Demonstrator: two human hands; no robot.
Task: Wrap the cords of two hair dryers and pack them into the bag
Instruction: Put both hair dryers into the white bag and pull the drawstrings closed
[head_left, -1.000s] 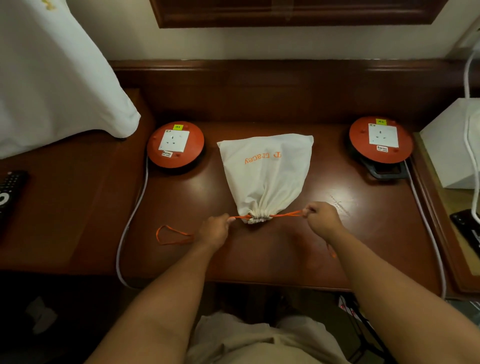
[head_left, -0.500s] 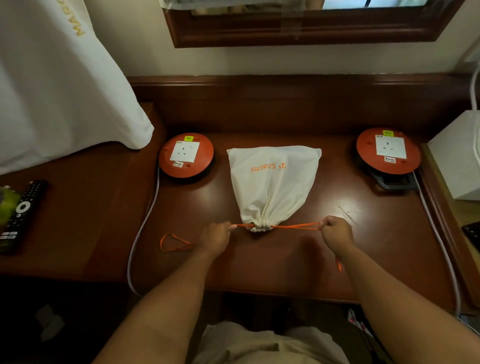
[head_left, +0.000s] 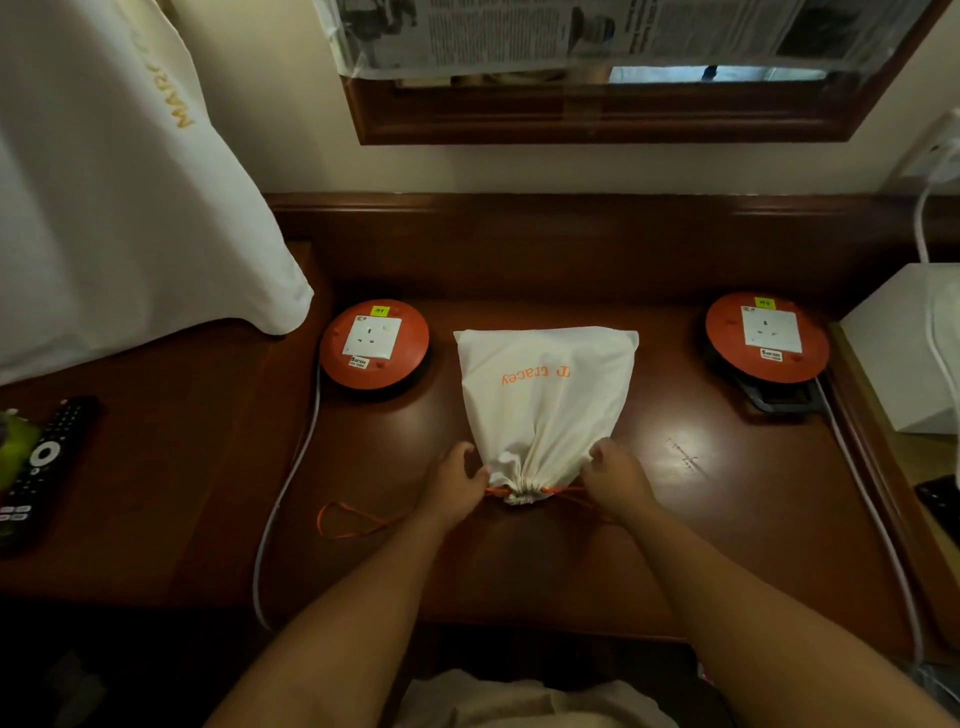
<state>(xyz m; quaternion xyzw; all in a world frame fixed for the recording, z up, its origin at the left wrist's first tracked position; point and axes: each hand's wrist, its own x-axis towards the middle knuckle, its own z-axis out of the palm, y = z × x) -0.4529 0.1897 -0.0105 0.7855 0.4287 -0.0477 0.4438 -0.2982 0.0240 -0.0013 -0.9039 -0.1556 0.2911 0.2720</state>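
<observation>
Both hands have come in from the stretched-out drawstring to the neck of the bag, and the cord that was pulled taut half a second ago now lies slack.

The dark wooden table (head_left: 727, 519) carries everything. At far left a white pillow (head_left: 130, 218) bears gold letters, of which "MAR" can be read. The white drawstring bag (head_left: 545, 405) lies in the middle, mouth cinched toward the near edge, printed "tracey" in orange, upside down from here. Two round orange socket reels, left (head_left: 374, 343) and right (head_left: 767, 338), flank it, each with a white socket, a small yellow tag and a label too small to read.

The left hand (head_left: 457, 486) and right hand (head_left: 615, 480) curl their fingers onto the gathered fabric at either side of the neck. The orange drawstring (head_left: 353, 519) loops loosely on the table to the left.
</observation>
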